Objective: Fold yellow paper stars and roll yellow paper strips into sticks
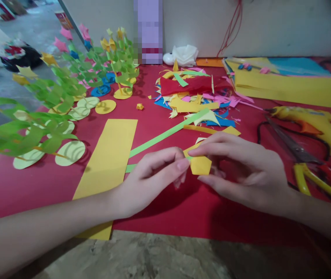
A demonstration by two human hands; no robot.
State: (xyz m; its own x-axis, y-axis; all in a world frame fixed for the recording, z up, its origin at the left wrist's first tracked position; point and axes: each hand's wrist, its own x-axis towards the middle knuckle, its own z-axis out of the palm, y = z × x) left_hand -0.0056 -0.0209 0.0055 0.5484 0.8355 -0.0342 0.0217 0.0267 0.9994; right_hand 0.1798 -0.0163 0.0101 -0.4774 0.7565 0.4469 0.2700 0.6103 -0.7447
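Note:
Between my two hands is a small yellow folded paper pentagon (201, 166), held above the red sheet. My right hand (241, 170) pinches it with thumb and index finger at its top and bottom right. The thumb and fingertips of my left hand (156, 174) close on its left side, where a bit of green shows. Under and beyond my left hand lie green paper strips (168, 133). A yellow paper sheet (107, 155) lies left of that hand. Just beyond my right hand is an orange-yellow strip (202, 129).
Paper plants (52, 85) with star tops and round bases line the left side. Paper scraps (194, 97) pile up at the back middle. Scissors (302, 151) and a yellow glue gun (313, 124) with its cord lie right; colored sheets (293, 85) lie behind. A small star (140, 106) sits mid-table.

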